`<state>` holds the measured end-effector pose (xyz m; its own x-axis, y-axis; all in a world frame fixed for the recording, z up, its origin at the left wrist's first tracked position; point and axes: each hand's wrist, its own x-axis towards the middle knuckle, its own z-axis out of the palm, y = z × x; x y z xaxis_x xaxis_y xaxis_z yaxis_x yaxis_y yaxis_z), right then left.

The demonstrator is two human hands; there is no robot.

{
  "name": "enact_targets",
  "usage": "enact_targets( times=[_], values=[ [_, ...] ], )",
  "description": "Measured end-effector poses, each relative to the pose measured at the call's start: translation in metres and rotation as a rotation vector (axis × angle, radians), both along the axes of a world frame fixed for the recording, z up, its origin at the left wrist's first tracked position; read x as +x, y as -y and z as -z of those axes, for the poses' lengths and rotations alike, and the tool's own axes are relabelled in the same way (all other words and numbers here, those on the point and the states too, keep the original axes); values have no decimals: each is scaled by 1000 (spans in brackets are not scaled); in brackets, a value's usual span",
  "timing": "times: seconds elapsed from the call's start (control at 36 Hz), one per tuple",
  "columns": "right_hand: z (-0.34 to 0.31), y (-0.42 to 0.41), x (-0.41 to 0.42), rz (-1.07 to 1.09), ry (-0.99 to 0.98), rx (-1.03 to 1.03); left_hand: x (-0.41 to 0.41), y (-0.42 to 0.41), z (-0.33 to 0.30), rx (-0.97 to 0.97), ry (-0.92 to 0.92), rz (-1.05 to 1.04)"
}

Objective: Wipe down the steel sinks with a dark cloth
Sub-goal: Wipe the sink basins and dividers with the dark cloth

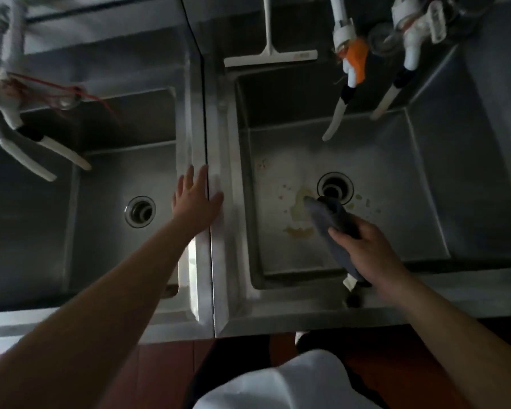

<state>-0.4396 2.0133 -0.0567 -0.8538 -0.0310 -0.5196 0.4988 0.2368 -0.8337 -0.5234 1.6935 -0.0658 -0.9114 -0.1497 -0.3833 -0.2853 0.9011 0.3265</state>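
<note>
Below, two steel sinks sit side by side, the left sink [101, 231] and the right sink [381, 231] parted by a narrow seam between their raised rims. The left hand [196, 202] lies flat with fingers spread and straight on that dividing rim, bridging the seam, holding nothing. The right hand [366, 249] grips the dark cloth [328, 219] near the front edge of the right sink; the cloth is bunched into a long roll whose far end reaches out over the basin floor to just beside the drain [335, 187]. Pale yellowish stains [300, 208] mark the floor left of the drain, close under the cloth's tip. Toward the back wall of the right basin two white tap spouts [337, 113] hang down over the far edge, one with an orange fitting [357, 59]. A white squeegee [270, 59] lies on the back rim near the far left corner. Over the left sink's far left corner more white spouts [42, 152] jut in; its own drain [140, 211] sits near the right wall. The middle and front of both basin floors hold nothing else.
</note>
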Motion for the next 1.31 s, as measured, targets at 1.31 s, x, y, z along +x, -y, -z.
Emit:
enact_targets(
  times=[1.31],
  values=[
    [293, 92, -104, -904, -272, 818, -191, 2, 61, -119, -284, -197]
  ],
)
